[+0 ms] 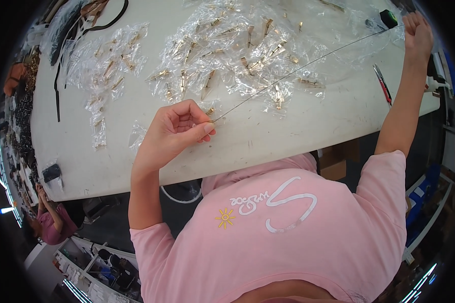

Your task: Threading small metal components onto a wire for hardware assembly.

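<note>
I see a thin, taut grey wire (308, 63) stretched over the white worktable (268, 136), my left hand (174, 132) pinching its near end and my right hand (417, 33) fisted on the far end; it looks light, springy, best gripped at the ends.

table (268, 136) white | clips (207, 83) gold, in clear bags | shirt (298, 227) pink, white lettering | pliers (382, 83) red-handled
</note>
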Motion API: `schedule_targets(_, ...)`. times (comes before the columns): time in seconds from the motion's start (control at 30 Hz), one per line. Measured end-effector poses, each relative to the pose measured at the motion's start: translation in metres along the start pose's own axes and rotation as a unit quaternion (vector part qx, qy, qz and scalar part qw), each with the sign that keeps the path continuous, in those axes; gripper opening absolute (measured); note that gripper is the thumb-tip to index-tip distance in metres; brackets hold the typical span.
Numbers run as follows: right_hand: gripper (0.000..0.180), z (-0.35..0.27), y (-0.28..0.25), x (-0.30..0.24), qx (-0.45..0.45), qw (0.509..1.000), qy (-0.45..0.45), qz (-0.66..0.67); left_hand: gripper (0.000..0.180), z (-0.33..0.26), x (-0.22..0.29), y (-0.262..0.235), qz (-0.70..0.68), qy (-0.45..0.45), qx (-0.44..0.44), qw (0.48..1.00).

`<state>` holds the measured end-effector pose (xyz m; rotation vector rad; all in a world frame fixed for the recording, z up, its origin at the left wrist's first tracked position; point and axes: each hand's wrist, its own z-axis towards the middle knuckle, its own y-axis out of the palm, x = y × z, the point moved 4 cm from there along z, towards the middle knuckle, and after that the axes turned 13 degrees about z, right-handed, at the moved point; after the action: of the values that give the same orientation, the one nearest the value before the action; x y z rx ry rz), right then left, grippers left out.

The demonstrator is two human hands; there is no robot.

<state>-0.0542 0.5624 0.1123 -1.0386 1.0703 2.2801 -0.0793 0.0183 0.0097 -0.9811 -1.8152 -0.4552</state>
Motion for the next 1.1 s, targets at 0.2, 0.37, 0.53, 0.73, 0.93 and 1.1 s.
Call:
schedule_targets(0.2,0.022,-0.081,0.063,0.01,-0.17,0.807,-0.282,-0.49,0.012,0.008,0.011,0.0,-0.044,0.034,0.029,0.998)
schedule_targets(0.37,0.028,-0.235,0.162,0.025,-0.524,0.822,0.175,-0.138,0.014,0.012,0.02,0.007,-0.038,0.043,0.045,0.997)
schedule_targets(0.53,0.03,-0.302,0.159,0.06,-0.588,0.653,0.475,-0.052,0.012,0.029,0.022,0.003,-0.021,0.089,0.065,0.994)
schedule_targets(0.73,0.024,-0.284,0.152,0.068,-0.574,0.614,0.541,-0.012,0.011,0.03,0.014,0.009,-0.003,0.086,0.107,0.99)
schedule_targets(0.93,0.018,-0.288,0.15,0.07,-0.484,0.673,0.556,0.06,0.011,0.037,0.013,0.009,-0.028,0.05,0.091,0.994)
schedule_targets(1.1,0.016,-0.29,0.146,0.073,-0.446,0.681,0.572,0.099,0.008,0.036,0.014,0.008,-0.052,0.037,0.122,0.99)
